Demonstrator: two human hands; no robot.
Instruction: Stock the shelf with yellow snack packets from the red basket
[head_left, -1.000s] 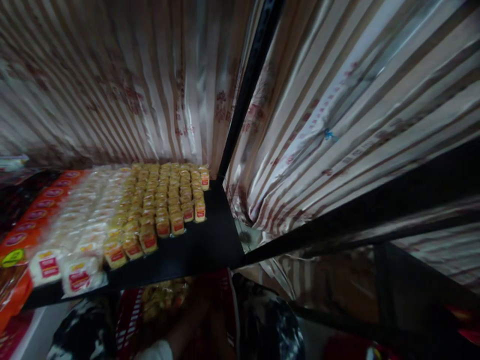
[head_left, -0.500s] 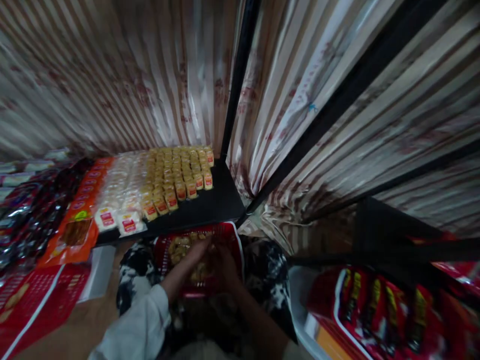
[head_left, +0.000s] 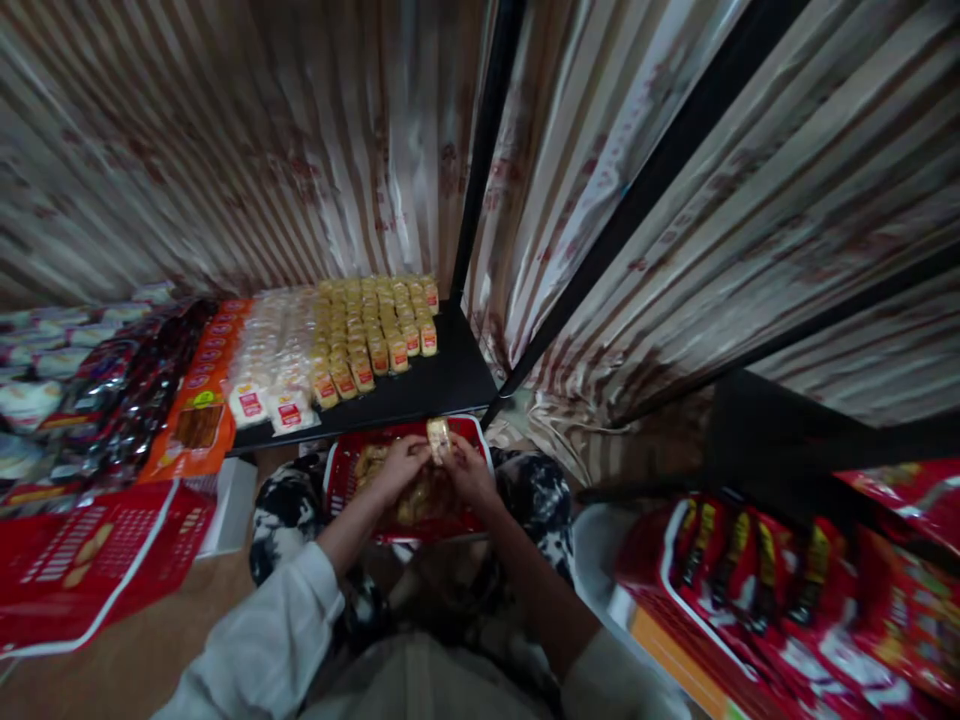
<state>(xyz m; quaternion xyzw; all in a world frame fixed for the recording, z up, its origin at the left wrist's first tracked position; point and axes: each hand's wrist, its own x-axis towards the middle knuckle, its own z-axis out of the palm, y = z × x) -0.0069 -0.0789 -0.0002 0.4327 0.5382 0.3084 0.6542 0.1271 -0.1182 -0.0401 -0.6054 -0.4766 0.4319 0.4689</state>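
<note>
A small wrapped yellow snack pack (head_left: pixel 439 438) is held upright above a red plastic basket (head_left: pixel 337 483). My left hand (head_left: pixel 403 468) pinches its left lower side, and my right hand (head_left: pixel 466 470) grips it from the right. Below my hands, the basket rests between my knees with more yellow wrapped packs (head_left: pixel 409 508) loose inside. In front, matching yellow packs (head_left: pixel 364 335) stand in tight rows on a black shelf (head_left: pixel 457 365).
Left of the rows lie white packs (head_left: pixel 289 408), orange packets (head_left: pixel 187 425) and dark shiny packets (head_left: pixel 146 385). A red basket (head_left: pixel 135 560) stands at lower left. On the right, another basket holds red packets (head_left: pixel 757 570). Black poles (head_left: pixel 570 290) cross before the striped sheeting (head_left: pixel 300 150).
My hands were low over the basket, blurred; now they are raised slightly with a yellow snack pack showing between them. The view has shifted, and the shelf appears farther right and higher.
</note>
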